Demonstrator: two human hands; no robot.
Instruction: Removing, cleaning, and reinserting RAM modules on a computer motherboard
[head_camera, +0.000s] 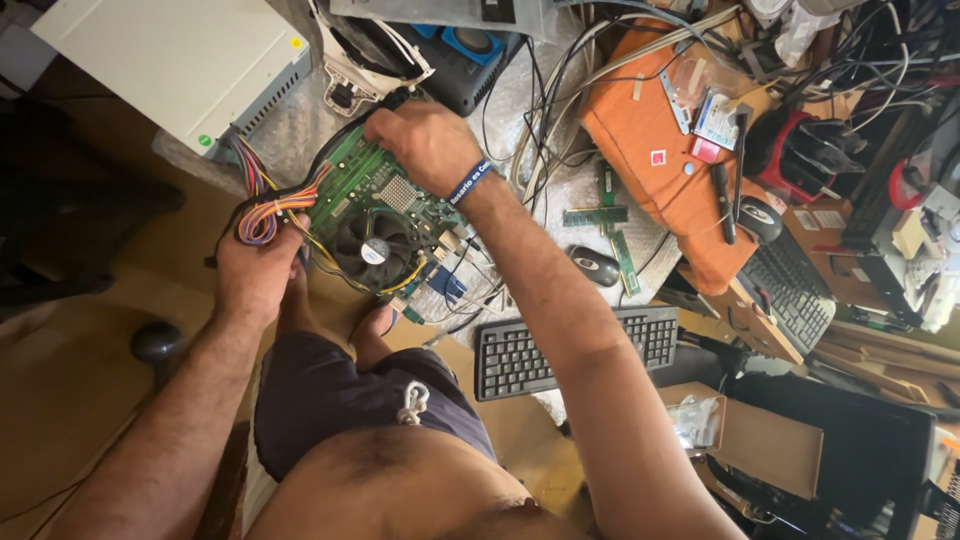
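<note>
Bare forearms reach from the lap to a green motherboard (375, 215) held above the floor, both hands on it.

The left hand (255, 270) grasps the board's near-left edge, its grip closed over a bundle of coloured wires (262, 215); the right hand (425, 145) clenches the far edge, a blue wristband (468, 182) on that wrist. A black cooling fan (375, 250) sits on the board. Just right lie a black mouse (595, 265), a black keyboard (575, 350) and an orange cloth (650, 150).

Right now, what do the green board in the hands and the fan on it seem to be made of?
The green board looks like rigid laminate with a glossy green coat, studded with small metal parts. The fan looks like black moulded plastic, judging by its dull, even blades.
</note>
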